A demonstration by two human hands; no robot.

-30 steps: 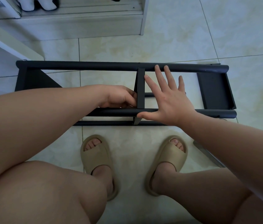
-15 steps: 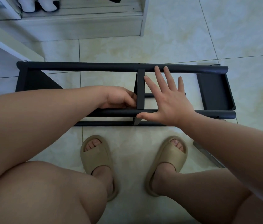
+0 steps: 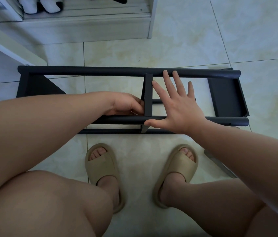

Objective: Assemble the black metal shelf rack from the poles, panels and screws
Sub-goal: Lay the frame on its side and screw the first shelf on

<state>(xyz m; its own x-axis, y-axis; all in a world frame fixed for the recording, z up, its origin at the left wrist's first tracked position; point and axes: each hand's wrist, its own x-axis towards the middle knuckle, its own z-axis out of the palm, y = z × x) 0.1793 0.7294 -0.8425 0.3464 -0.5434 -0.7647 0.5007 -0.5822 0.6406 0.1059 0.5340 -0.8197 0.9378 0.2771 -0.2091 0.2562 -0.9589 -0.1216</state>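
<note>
Two knees fill the near edge, and just past them two feet in tan slides [image 3: 102, 165] stand on the pale tiled floor [image 3: 152, 53]. To the right of the feet a flat grey metal piece [image 3: 220, 165] lies on the tiles, partly hidden under the right forearm. Just beyond the toes the black rack lies on its side across the floor, left to right. Its lower pole [image 3: 111, 131] is on the tiles, with the near pole [image 3: 220, 120] above it. The right hand [image 3: 177, 110] is spread wide and flat, holding nothing, thumb resting on the near pole and fingertips reaching the far pole [image 3: 87, 72]. It lies just right of the middle panel [image 3: 148, 98], which spans the two poles. The left hand [image 3: 126, 105] sits against the left side of that panel with its fingers curled; I cannot tell whether they pinch anything. A right panel [image 3: 225, 98] and a left panel [image 3: 37, 88] close the ends of the frame. Farthest off stands a white cabinet [image 3: 83, 26] with white shoes [image 3: 40, 5] inside.
</note>
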